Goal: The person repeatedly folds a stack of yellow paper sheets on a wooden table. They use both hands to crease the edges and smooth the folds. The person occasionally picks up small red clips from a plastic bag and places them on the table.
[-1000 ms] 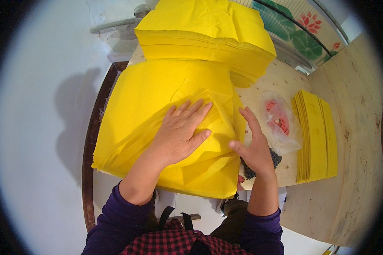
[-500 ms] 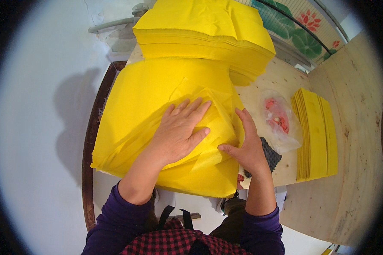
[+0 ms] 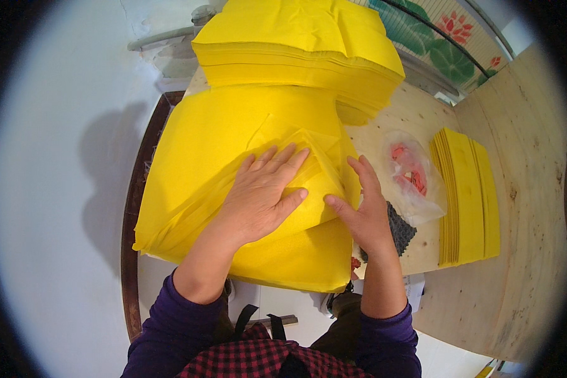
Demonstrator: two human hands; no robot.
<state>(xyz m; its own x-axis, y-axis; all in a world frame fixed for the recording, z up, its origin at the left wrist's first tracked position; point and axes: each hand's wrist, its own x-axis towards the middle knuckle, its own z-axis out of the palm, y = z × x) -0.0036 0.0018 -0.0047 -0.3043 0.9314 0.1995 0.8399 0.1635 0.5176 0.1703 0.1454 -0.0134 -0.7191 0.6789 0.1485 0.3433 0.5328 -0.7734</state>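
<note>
A large stack of yellow fabric sheets [image 3: 214, 138] lies in front of me, its top layers folded and creased toward the near right. My left hand [image 3: 263, 192] rests flat on the folded part, fingers stretched out and thumb apart. At the stack's right edge is my right hand [image 3: 366, 211], thumb and fingers spread, the thumb against the fold. Nothing shows gripped in either palm. Beyond the stack stands a taller pile of the same yellow sheets [image 3: 296, 63].
On the wooden tabletop [image 3: 416, 107] to the right lie a clear plastic bag [image 3: 416, 179] with red pieces inside, a dark textured cloth [image 3: 400, 232] and a neat bundle of folded yellow fabric [image 3: 463, 198]. A wooden board [image 3: 516, 189] rises at the right, and a white wall [image 3: 50, 157] stands left.
Both hands stay nearly where they were on the fabric. At the near right, the creased top layer lies smoother below my hands.
</note>
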